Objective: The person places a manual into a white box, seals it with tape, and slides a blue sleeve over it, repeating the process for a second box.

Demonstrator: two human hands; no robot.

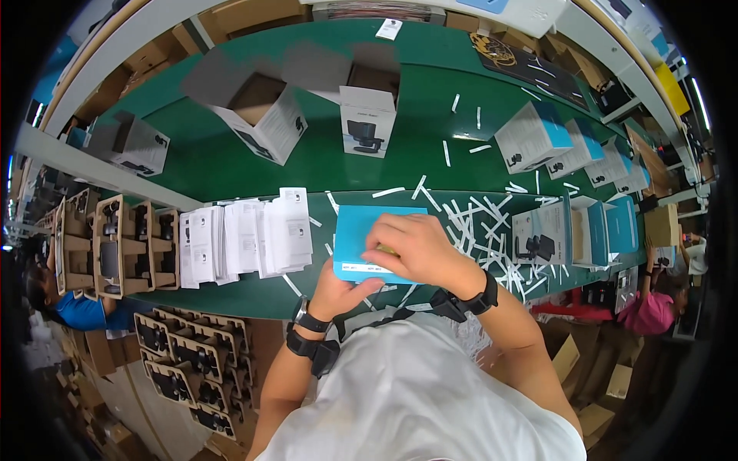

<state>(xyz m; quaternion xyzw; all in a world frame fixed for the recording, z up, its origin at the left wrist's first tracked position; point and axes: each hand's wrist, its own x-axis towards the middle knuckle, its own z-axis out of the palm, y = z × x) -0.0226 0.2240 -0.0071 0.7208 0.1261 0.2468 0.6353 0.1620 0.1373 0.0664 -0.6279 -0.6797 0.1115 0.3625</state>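
Observation:
A bright blue box is in front of me at the near edge of the green table, its blue face up. My left hand grips its near left corner, the thumb along the near edge. Above the blue face, my right hand has its fingers curled and drawn together; a small yellowish bit shows between them, too little to name. A white label strip with small print lies along the box's near edge, partly under my right hand.
White paper strips litter the table to the right. Stacked white booklets stand at left, beside brown molded trays holding black devices. Open white boxes stand at the back; blue-and-white boxes line the right. Other people work at both sides.

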